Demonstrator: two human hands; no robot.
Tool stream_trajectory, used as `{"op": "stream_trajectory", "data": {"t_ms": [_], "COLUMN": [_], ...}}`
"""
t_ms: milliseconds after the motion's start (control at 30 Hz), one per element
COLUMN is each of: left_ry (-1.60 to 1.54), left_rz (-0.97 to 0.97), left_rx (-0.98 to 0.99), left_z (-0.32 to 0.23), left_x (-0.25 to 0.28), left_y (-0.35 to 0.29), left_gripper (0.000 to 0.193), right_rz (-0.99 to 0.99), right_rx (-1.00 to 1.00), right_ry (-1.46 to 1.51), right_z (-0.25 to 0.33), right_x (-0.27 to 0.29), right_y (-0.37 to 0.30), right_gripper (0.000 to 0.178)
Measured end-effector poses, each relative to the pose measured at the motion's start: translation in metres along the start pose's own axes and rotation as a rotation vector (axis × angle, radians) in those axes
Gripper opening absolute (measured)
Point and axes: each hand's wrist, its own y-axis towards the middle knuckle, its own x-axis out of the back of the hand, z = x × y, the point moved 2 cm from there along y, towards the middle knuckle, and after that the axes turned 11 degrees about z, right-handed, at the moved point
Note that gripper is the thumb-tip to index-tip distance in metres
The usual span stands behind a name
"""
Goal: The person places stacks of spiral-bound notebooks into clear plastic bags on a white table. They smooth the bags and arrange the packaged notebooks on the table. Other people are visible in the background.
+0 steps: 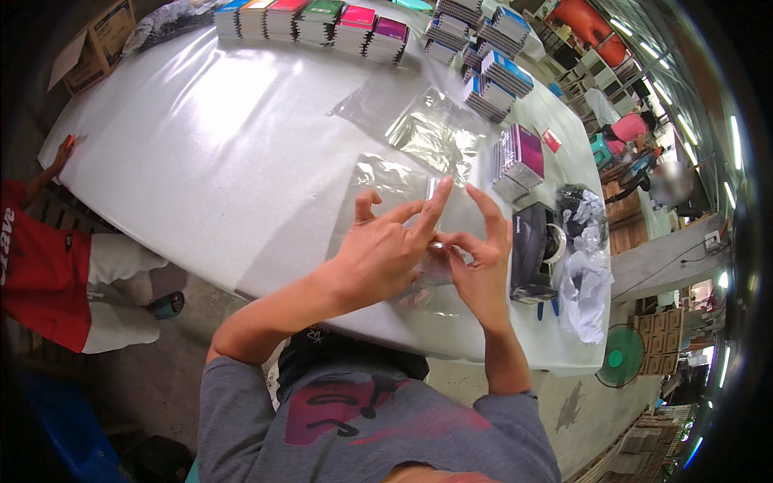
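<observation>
My left hand (378, 256) and my right hand (481, 270) meet over a clear plastic bag (374, 181) near the table's front edge. The right thumb and a finger pinch together beside a small shiny spot (436, 245); whether that is a ring or a bit of plastic I cannot tell. The right index or another finger points up and away. On the left hand some fingers stretch forward and one curls, while its thumb side is hidden against the right fingertips. More clear plastic bags (439, 133) lie just beyond.
Stacks of spiral notebooks (322, 22) line the far edge, with more notebooks (495, 76) at far right. A purple-covered notebook stack (519, 161), a black box (533, 249) with a tape roll (554, 244) and crumpled plastic (586, 274) stand right. A person in red (48, 274) is at left.
</observation>
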Motion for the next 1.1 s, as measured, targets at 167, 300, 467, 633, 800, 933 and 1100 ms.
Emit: {"op": "stream_trajectory", "data": {"t_ms": [167, 300, 467, 633, 800, 933, 1100], "left_ry": [0.219, 0.160, 0.212, 0.230, 0.242, 0.201, 0.201], "left_rz": [-0.102, -0.214, -0.226, -0.242, -0.230, -0.217, -0.218], "left_rx": [-0.061, -0.137, -0.101, -0.110, -0.091, -0.099, -0.078], "left_z": [0.003, -0.001, -0.005, -0.012, -0.011, -0.011, -0.013], "left_x": [-0.020, -0.025, -0.029, -0.027, -0.027, -0.027, -0.026], "left_y": [-0.010, -0.013, -0.020, -0.017, -0.017, -0.017, -0.018], "left_gripper": [0.061, 0.031, 0.033, 0.034, 0.032, 0.036, 0.031], "right_rz": [0.154, 0.199, 0.029, -0.366, -0.013, -0.050, -0.320], "right_rx": [0.141, 0.132, -0.199, -0.665, -1.104, -1.008, -0.960], "right_ry": [-0.486, -0.410, 0.280, -0.273, 0.705, 1.052, 1.299], "right_z": [0.031, 0.035, -0.026, -0.175, -0.212, -0.231, -0.212], "right_x": [0.010, 0.016, 0.049, 0.065, 0.054, 0.037, 0.036], "right_y": [-0.026, -0.045, -0.062, -0.136, -0.147, -0.151, -0.161], "right_gripper": [0.022, 0.027, 0.037, 0.033, 0.036, 0.029, 0.022]}}
